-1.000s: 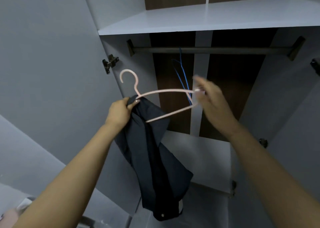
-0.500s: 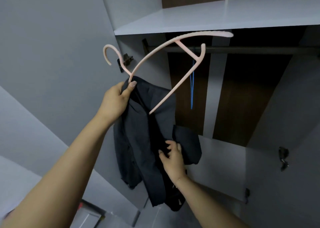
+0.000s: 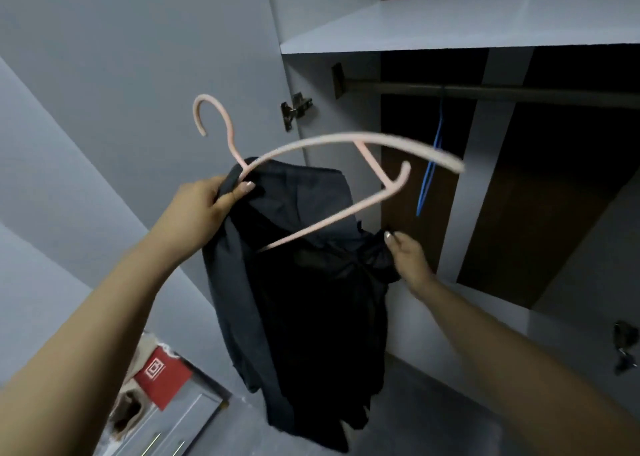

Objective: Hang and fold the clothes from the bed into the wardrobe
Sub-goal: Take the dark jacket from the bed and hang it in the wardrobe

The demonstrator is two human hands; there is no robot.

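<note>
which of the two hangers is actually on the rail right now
The blue hanger, thin and hooked on the dark rail inside the wardrobe. The pink hanger is off the rail, in the left hand together with the dark garment.

The wardrobe rail point(image 3: 502, 92) runs bare from 12 toward 3 o'clock, apart from a blue hanger point(image 3: 431, 168) hanging near its left end. The shelf point(image 3: 450, 26) sits close above the rail. At 9 o'clock the open door point(image 3: 138, 74) walls off that side.
</note>
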